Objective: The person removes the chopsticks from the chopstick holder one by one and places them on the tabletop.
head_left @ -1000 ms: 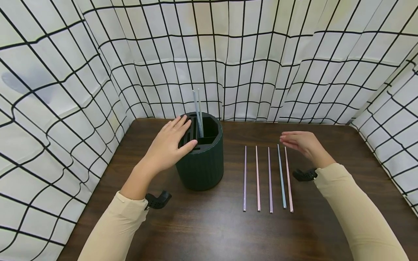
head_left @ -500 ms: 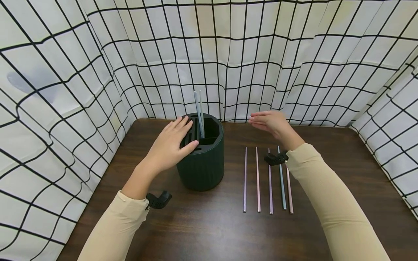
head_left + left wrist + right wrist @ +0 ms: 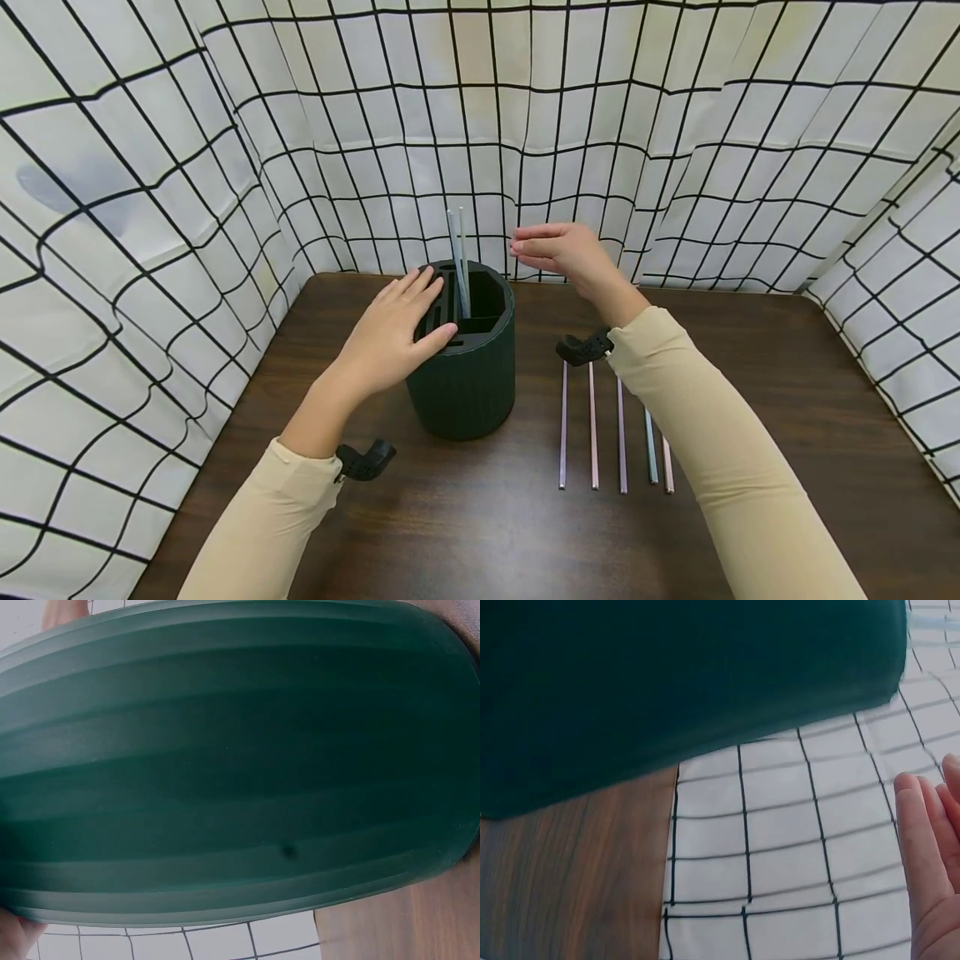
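Head view: green holder stands upright near the table's back edge, close to the gridded curtain. Left hand rests flat, fingers straight, on the holder's left rim. Right hand hovers empty just right of and above the rim, fingers straight and together. Two pale straws stand upright in the holder. Five straws lie parallel right of the holder, long axes running front to back, bare tabletop beyond them.

Left wrist view: holder's ribbed wall fills the frame.

Right wrist view: straight fingers show right of the holder, apart from it.
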`<state>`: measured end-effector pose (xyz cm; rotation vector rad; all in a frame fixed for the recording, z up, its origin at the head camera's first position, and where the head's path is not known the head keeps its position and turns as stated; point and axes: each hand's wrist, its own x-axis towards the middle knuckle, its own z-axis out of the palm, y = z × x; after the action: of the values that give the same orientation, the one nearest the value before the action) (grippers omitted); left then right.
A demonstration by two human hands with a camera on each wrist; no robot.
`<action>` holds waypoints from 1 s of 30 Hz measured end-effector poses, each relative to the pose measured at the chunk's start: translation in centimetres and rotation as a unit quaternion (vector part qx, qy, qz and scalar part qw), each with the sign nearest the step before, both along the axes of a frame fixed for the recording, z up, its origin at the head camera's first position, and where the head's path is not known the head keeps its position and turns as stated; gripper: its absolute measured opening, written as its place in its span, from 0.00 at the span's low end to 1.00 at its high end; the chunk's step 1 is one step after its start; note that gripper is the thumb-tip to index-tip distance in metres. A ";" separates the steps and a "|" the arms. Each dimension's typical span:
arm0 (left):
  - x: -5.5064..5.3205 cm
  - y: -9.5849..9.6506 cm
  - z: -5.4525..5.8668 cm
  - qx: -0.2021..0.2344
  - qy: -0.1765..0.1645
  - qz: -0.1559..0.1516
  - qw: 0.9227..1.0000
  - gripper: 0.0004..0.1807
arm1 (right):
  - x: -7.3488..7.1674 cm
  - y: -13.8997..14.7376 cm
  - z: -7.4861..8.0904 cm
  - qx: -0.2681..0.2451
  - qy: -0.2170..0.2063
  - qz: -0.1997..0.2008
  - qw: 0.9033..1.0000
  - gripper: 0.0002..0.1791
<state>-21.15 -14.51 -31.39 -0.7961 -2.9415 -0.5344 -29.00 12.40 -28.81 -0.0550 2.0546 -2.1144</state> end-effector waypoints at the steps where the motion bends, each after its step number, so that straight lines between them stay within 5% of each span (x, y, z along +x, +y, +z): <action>1: 0.0 0.0 0.0 -0.001 0.000 0.000 1.000 0.41 | 0.0 -0.4 0.2 -0.001 0.003 0.003 1.000 0.19; 9: 0.0 -0.2 0.2 0.003 -0.003 0.001 1.000 0.41 | 0.1 -3.1 0.6 0.055 0.075 0.070 0.993 0.20; 14: 0.0 -0.2 0.0 0.004 -0.005 0.001 1.000 0.41 | 0.4 -4.3 0.8 0.068 0.077 0.086 0.991 0.20; 30: -0.1 -0.2 -0.1 0.002 -0.005 0.001 1.000 0.42 | 0.7 -5.3 1.8 0.057 0.100 0.060 0.992 0.16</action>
<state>-21.26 -14.72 -31.47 -0.7913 -2.9500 -0.5447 -28.33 7.06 -27.04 -0.3786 2.2181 -1.9866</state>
